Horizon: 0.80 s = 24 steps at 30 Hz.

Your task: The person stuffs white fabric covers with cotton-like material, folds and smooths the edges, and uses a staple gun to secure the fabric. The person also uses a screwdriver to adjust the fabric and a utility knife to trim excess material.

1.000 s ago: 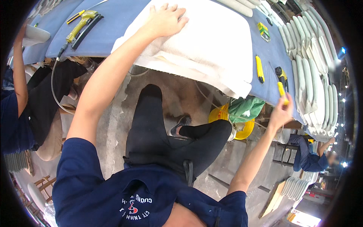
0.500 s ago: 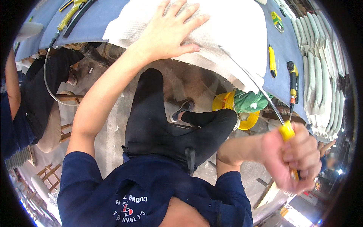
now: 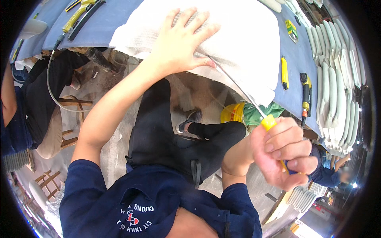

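My left hand (image 3: 179, 44) lies palm down with spread fingers on a white, textured fabric piece (image 3: 246, 43) at the edge of the blue-covered table. My right hand (image 3: 281, 152) is wrapped around the yellow handle of a long screwdriver (image 3: 268, 122). Its thin metal shaft slants up and leftward over the fabric, and the tip end comes in beside my left thumb. Whether the tip pokes under the fabric or only touches it, I cannot tell. The fabric's frayed near edge hangs over the table edge above my knees.
On the blue table (image 3: 291, 97) to the right lie a yellow utility knife (image 3: 285, 73), a yellow-black air stapler (image 3: 305, 93) and a small green-yellow box (image 3: 291, 31). White padded pieces (image 3: 333, 89) are stacked beyond. Another stapler (image 3: 77, 16) with a hose lies far left, near a seated person.
My right hand has moved left and slightly up, carrying the screwdriver, and its tip end has shifted left to my thumb. My left hand stays spread on the fabric.
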Motion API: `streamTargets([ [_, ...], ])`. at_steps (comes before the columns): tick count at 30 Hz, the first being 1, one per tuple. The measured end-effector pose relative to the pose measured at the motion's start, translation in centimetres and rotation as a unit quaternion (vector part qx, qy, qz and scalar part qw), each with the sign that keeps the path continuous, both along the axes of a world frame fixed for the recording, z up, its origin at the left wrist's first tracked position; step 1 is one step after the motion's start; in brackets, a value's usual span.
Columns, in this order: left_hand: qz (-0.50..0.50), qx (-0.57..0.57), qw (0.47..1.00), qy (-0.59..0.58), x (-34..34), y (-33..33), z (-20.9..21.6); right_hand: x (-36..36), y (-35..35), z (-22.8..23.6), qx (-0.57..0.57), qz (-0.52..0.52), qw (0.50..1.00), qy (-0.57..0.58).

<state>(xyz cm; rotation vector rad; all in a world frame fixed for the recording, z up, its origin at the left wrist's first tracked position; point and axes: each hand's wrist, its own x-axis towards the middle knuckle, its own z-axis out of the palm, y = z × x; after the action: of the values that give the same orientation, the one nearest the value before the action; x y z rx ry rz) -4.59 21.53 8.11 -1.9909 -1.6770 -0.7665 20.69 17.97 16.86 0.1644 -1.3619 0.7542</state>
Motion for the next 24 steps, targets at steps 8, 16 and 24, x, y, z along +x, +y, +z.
streamTargets([
  [8, 0.02, -0.035, 0.999, -0.033, 0.5, -0.9, -0.9, -3.3, -3.7, -3.0, 0.117, -0.072, 0.99, 0.009],
  [16, -0.003, 0.001, 1.0, -0.024, 1.1, 0.5, -1.4, -0.5, 10.8, 4.6, -0.16, 0.113, 0.977, -0.088],
  [24, -0.039, -0.007, 0.999, -0.018, -0.6, -0.7, -1.0, -1.6, 6.7, 6.3, -0.026, 0.133, 0.984, -0.114],
])
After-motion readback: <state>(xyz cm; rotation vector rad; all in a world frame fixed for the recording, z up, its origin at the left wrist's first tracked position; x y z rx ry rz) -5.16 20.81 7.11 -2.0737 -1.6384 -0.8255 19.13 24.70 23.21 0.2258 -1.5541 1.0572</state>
